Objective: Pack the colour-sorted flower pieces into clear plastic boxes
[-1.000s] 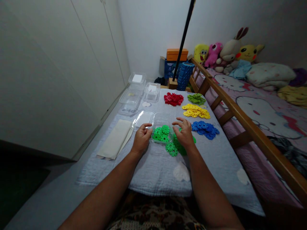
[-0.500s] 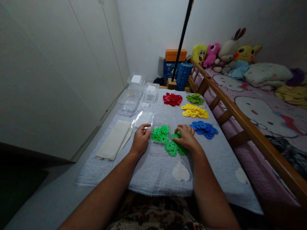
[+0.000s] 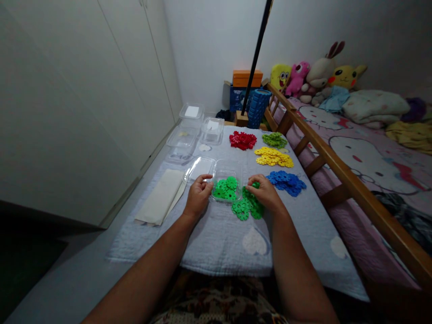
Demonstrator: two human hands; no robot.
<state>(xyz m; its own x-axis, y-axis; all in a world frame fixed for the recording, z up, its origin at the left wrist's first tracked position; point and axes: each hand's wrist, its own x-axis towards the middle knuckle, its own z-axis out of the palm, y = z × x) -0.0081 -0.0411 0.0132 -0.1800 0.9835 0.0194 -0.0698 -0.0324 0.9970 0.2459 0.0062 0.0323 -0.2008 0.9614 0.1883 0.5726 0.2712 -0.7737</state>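
Note:
My left hand (image 3: 199, 194) grips the left rim of a clear plastic container (image 3: 239, 168) between thumb and fingers. Inside it lie several green notched plastic discs (image 3: 225, 189), shaped like flowers. Just right of the container, more green discs (image 3: 241, 209) are piled on the cloth. Over that pile my right hand (image 3: 263, 192) is closed in a pinch on a green disc (image 3: 255, 185), partly covered by the fingers. A clear lid (image 3: 200, 168) leans beside the container's left side.
Piles of red (image 3: 243, 140), light green (image 3: 274, 140), yellow (image 3: 274, 156) and blue discs (image 3: 286, 182) lie along the right. Clear containers (image 3: 182, 136) stand at the back left, near a folded beige cloth (image 3: 160, 197). A wooden bed rail (image 3: 332, 182) borders the table.
My right hand's fingers have drawn together into a pinch and shifted slightly right, showing more of the green pile. My left hand stays on the container.

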